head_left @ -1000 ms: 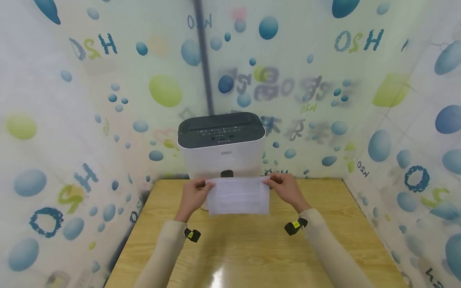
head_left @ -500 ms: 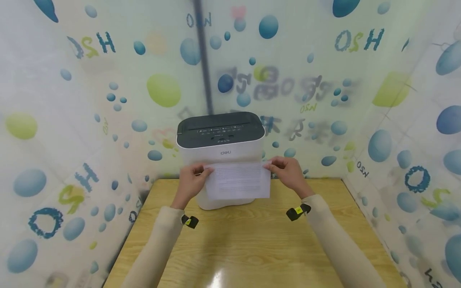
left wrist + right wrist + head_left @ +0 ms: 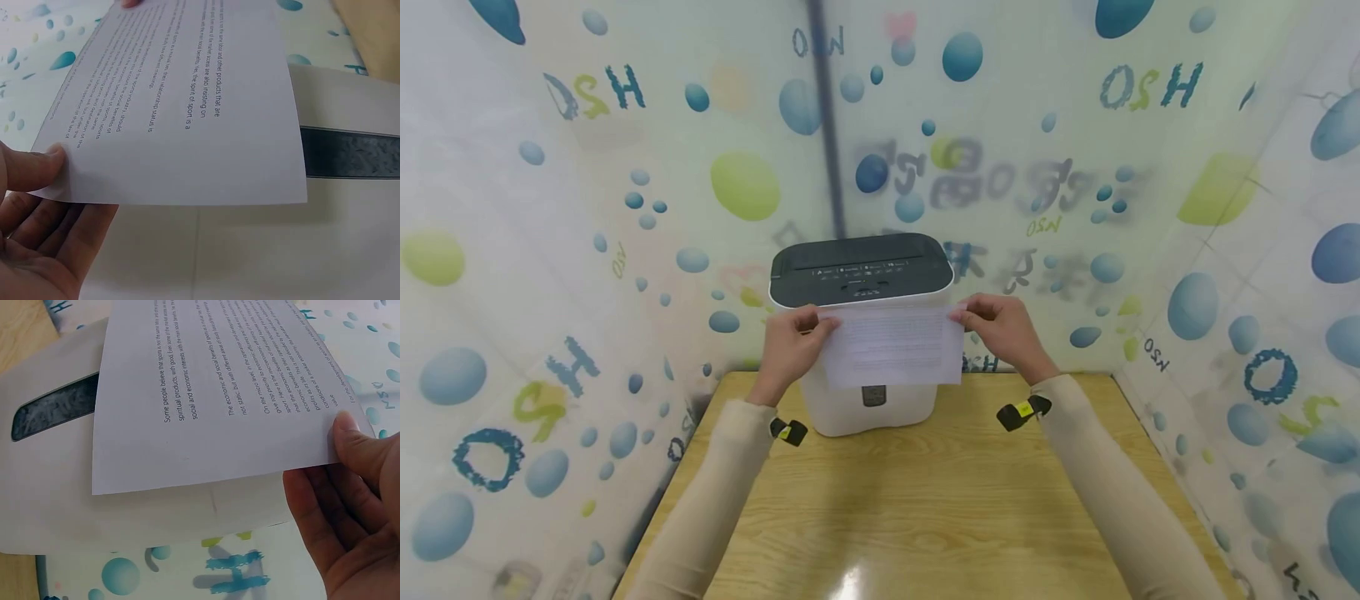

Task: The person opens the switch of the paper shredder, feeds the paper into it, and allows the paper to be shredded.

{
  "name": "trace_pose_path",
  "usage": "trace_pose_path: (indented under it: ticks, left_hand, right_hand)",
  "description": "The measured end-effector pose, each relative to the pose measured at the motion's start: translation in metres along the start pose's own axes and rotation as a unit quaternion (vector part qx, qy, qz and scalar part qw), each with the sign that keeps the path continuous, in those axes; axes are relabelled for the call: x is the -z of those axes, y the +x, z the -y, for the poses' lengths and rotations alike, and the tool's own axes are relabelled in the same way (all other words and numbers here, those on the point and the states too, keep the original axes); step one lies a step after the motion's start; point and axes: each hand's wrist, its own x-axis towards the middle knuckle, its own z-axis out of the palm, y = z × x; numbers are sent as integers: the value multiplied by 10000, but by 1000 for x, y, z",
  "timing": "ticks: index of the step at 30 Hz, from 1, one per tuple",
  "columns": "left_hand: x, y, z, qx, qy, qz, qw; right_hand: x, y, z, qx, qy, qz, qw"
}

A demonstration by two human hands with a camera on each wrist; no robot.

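Between both hands a printed sheet of paper is stretched wide in front of a white paper shredder with a dark top. My left hand pinches the sheet's upper left corner, thumb on the printed side. At the opposite upper corner, my right hand pinches it the same way. Lines of print show on the paper in the left wrist view, fingers behind it. In the right wrist view the sheet partly covers the shredder's dark window. The sheet's top edge lies just below the shredder's dark top.
The shredder stands at the back of a wooden table. A patterned curtain with blue and green spots surrounds the table at the back and on both sides.
Both hands have risen with the paper, from low before the shredder's body up to near its dark top. The dark window, covered half a second ago, shows again below the sheet.
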Motion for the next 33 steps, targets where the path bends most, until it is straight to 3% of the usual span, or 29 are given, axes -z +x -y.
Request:
trace_pose_path:
  ticks: [15,22,33]
  left_hand:
    - [19,33,-17,-134,110,-22,9998]
    - [30,49,-25,-21,131,-49,9999]
    - [46,82,-41,-148,112,-164,9997]
  right_hand:
    - [19,27,28,120,-10,115,9999]
    - [25,42,42,246,-23,-13,9997]
    - [40,72,67,397,75,-143,9991]
